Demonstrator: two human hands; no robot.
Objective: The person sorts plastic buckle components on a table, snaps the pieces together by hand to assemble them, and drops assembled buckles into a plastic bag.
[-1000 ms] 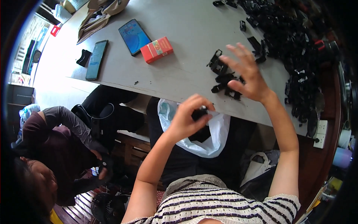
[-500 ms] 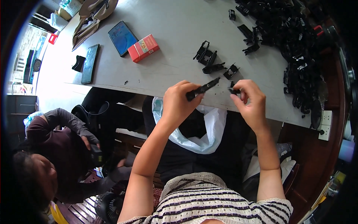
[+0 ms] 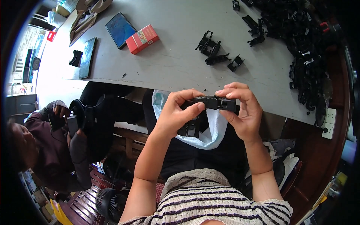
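A black plastic part [image 3: 213, 102] is held level between my two hands, just off the table's front edge. My left hand [image 3: 179, 112] grips its left end between thumb and fingers. At its right end, my right hand [image 3: 243, 110] pinches it with thumb and fingertips. Beneath them hangs the mouth of a white plastic bag [image 3: 214, 137]. Another black piece [image 3: 190, 129] shows below my left hand, over the bag; whether it is joined to the held part I cannot tell. Beyond my hands lie black plastic frames [image 3: 208, 45], a black strip [image 3: 217, 59] and a small bracket [image 3: 236, 63].
Black plastic parts form a large heap [image 3: 279, 32] on the table's right [image 3: 176, 22]. A red box [image 3: 143, 39], a phone [image 3: 120, 30] and another phone [image 3: 87, 58] lie left. A person [image 3: 56, 146] sits at left; a fan [image 3: 110, 204] stands below. A socket [image 3: 329, 123] is at right.
My hands have come together: the left has levelled its tilted black part, and the right, earlier apart with a small black piece, now holds the right end. The person at left has shifted.
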